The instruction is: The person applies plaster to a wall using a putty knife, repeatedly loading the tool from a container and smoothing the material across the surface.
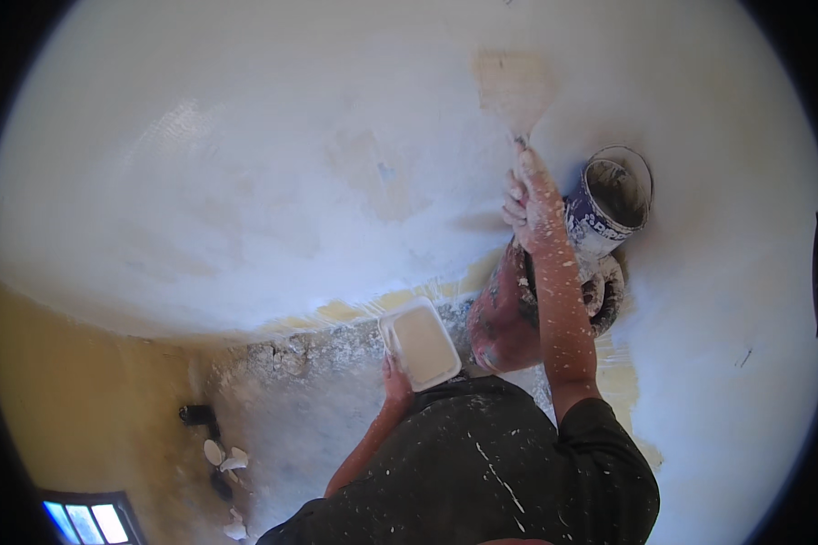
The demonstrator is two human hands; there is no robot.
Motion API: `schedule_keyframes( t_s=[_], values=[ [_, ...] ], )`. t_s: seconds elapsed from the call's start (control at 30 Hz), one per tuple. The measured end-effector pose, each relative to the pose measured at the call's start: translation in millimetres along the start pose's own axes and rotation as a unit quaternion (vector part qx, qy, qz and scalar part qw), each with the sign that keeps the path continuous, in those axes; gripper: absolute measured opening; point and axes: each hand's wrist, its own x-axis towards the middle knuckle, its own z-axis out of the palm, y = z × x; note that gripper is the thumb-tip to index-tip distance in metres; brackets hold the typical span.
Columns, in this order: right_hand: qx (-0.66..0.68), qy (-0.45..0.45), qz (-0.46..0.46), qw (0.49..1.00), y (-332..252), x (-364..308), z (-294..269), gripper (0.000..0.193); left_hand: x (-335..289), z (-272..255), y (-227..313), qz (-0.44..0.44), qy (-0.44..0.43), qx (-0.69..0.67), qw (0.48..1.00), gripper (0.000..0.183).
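My right hand (538, 204) is stretched up to the pale wall, its fingers wrapped round the handle of a wide putty knife (516, 91). The fan-shaped blade lies over the wall, smeared by motion and close to it in colour. Low at my left side, my left hand (397, 380) grips the edge of a white square tub (422, 343) with rounded corners. Smooth cream-coloured paste shows inside the tub. White splashes speckle my right forearm and hand.
Right of my right hand, a smeared bucket (600, 213) with a wire handle sits atop a paste-stained reddish drum (504, 318). Scattered items, including a black object (196, 415), lie on the splattered floor (282, 427) at left. A window (91, 520) shows lower left.
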Motion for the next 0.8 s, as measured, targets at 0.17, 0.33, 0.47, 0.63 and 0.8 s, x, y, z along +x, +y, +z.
schedule_keyframes(
  t_s=[0.17, 0.33, 0.47, 0.63, 0.8],
  values=[
    [-0.018, 0.103, 0.089, 0.991, 139.4, -0.4, -87.9, 0.052, 21.7, -27.1, -26.2, 0.028, -0.034, -0.016, 0.999, 0.044],
    [-0.011, 0.196, 0.317, 0.928, 211.0, -52.2, -141.6, 0.025, 24.0, -38.2, -54.5, 0.098, 0.015, 0.16, 0.982, 0.043],
    [-0.002, 0.115, 0.388, 0.914, 229.3, -48.2, -181.2, 0.022, -9.0, -12.7, -17.0, 0.027, -0.001, 0.045, 0.999, 0.044],
    [-0.118, -0.004, 0.092, 0.989, 164.4, -4.8, -122.2, 0.014, -1.3, -19.9, -6.4, 0.14, 0.008, 0.35, 0.926, 0.046],
    [-0.073, -0.015, 0.053, 0.996, 9.8, -27.0, 27.7, 0.049, 20.8, -27.0, -34.6, 0.134, -0.032, 0.277, 0.951, 0.046]
  ],
)
